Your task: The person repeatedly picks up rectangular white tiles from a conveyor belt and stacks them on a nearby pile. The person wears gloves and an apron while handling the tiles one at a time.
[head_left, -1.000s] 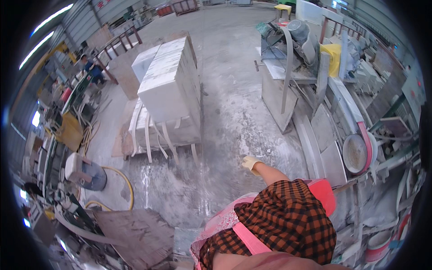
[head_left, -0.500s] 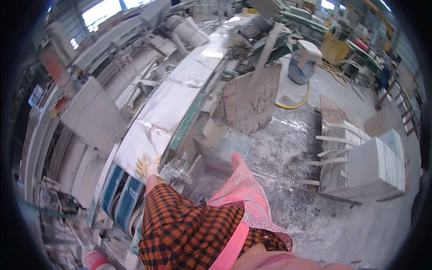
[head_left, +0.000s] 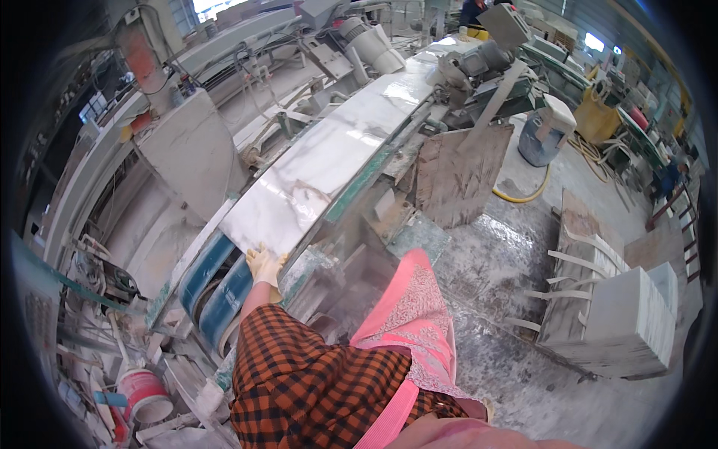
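Gleaming in patches: long white slab (head_left: 329, 150), grey-brown veining.

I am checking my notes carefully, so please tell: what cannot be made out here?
All in the head view:
Contact between the cream-gloved left hand and the long white grey-veined stone slab: hidden by the hand itself.
Right hand: not visible; hidden or outside the frame, unclear.
Distant blue-clothed person's hands: too small and blurred.
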A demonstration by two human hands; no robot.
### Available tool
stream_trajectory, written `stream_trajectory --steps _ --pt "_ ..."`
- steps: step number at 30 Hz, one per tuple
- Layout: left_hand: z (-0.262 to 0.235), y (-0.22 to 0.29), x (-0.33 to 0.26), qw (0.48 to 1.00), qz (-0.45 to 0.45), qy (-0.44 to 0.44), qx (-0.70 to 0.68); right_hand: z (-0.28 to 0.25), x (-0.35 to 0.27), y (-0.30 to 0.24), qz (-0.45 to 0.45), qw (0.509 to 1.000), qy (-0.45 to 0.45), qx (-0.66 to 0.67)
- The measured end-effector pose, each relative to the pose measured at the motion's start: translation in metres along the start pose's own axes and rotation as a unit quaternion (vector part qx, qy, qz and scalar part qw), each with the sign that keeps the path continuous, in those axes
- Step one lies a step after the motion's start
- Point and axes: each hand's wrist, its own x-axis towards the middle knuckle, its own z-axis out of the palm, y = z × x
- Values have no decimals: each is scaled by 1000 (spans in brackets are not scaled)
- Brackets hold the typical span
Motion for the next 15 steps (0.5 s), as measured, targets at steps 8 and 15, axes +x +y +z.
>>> stream_trajectory --steps 8,15 --pt "-34 -6 -24 993 94 -52 -45 24 107 -122 -19 995 -99 -22" --pt "-48 -10 -38 990 100 -80 -55 61 159 -239 -79 982 -165 -54"
